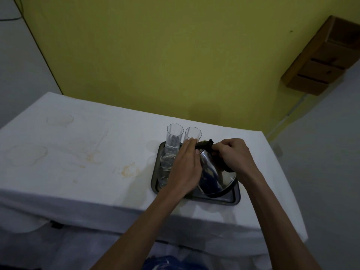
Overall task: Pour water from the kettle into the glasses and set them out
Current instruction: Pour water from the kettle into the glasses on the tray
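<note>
Both forearms are bare with no sleeves, watch or rings showing on the left hand (pixel 184 168) or right hand (pixel 236 154).

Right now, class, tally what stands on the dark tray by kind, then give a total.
Clear glasses: at least 3, two upright at the tray's far edge, at least one nearer, partly hidden by the left hand
Steel kettle: 1
Total: at least 4
</note>
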Demonstrator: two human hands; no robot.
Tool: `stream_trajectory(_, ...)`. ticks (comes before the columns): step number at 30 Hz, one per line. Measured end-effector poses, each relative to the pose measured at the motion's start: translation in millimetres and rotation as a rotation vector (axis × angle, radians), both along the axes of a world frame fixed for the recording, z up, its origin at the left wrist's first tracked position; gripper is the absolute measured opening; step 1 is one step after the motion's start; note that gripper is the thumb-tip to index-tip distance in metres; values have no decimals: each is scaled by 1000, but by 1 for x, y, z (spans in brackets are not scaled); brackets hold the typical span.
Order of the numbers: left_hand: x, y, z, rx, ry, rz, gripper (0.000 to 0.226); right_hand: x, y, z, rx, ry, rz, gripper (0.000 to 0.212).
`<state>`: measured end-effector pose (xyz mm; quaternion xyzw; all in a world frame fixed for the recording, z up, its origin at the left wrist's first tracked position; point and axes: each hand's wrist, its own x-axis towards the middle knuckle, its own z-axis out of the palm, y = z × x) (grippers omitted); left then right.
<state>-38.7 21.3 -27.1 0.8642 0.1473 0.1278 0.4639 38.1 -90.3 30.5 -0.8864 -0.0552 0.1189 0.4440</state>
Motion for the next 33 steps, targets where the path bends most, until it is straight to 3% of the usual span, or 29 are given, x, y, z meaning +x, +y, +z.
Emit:
stream_trajectory(22,18,-24,4,-37,-5,170,47,27,-10,8,-41,6,164,32)
stream_trajectory(33,18,-27,13,20,-12,179,44,30,-14,4,13,20,164,26)
